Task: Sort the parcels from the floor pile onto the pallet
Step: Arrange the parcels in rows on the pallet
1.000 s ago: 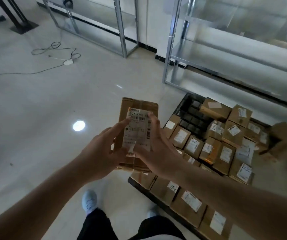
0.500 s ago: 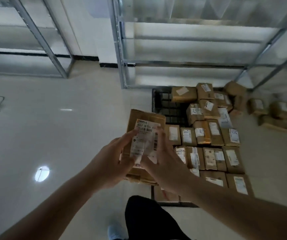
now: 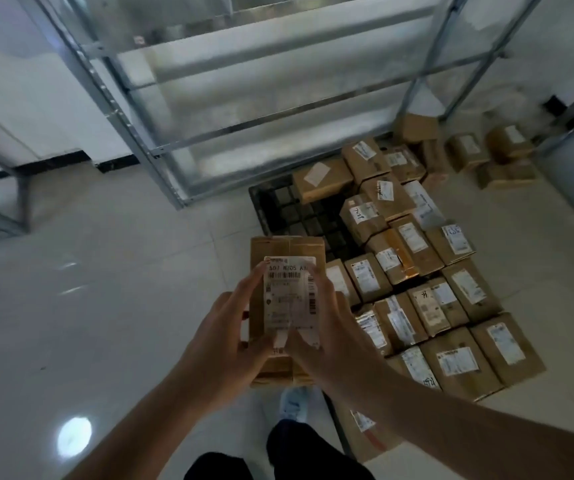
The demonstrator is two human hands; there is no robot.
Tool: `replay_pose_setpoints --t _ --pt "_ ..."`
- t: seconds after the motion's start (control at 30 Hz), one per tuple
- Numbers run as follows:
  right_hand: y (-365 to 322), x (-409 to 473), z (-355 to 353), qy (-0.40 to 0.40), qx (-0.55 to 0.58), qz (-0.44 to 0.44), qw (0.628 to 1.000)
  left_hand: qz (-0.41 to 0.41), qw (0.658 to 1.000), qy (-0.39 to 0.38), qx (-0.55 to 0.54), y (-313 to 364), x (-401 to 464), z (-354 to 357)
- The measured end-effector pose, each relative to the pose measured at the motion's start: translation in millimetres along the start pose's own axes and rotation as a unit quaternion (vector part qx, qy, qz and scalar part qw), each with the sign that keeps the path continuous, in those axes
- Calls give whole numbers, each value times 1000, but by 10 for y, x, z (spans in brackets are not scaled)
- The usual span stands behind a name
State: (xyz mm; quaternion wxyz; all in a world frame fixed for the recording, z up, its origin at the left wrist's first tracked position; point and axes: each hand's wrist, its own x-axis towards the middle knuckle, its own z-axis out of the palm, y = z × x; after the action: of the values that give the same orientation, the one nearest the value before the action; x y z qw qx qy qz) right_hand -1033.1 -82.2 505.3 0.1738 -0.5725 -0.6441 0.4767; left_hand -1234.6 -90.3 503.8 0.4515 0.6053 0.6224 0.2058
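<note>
While both hands, left and right, grip a labelled parcel by its sides, it hangs above the floor, just beside the pallet packed with boxes.

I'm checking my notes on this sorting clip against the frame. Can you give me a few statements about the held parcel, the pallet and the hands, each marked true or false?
1. Both hands hold one parcel, left hand and right hand. True.
2. The held parcel's label faces away from the camera. False: it faces the camera.
3. The black pallet is fully covered with parcels. False: bare grid shows at its far left corner.
4. Some parcels lie on the floor beyond the pallet. True.
</note>
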Motion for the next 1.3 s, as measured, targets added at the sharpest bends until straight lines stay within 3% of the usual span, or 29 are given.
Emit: replay_pose_setpoints --t 0.27,0.47,0.6,0.9,1.1,1.3 --pt "670 1502 -284 102 61 81 990 -10 996 0 -84 -278 1941 166" --pt "1315 2755 -292 157 52 190 968 -39 976 -69 -201 -775 3568 532" --pt "1845 3597 -287 171 48 232 956 -86 959 -127 -237 -1212 4612 809" --pt "3251 4913 -139 181 -3 271 945 -127 950 -159 -236 -2084 6159 1613" --pt "3914 5490 49 237 153 314 907 -131 967 -162 -147 -2547 6941 1988" --pt "4144 5901 160 210 331 340 855 -106 965 -222 -92 -2680 7570 2042"
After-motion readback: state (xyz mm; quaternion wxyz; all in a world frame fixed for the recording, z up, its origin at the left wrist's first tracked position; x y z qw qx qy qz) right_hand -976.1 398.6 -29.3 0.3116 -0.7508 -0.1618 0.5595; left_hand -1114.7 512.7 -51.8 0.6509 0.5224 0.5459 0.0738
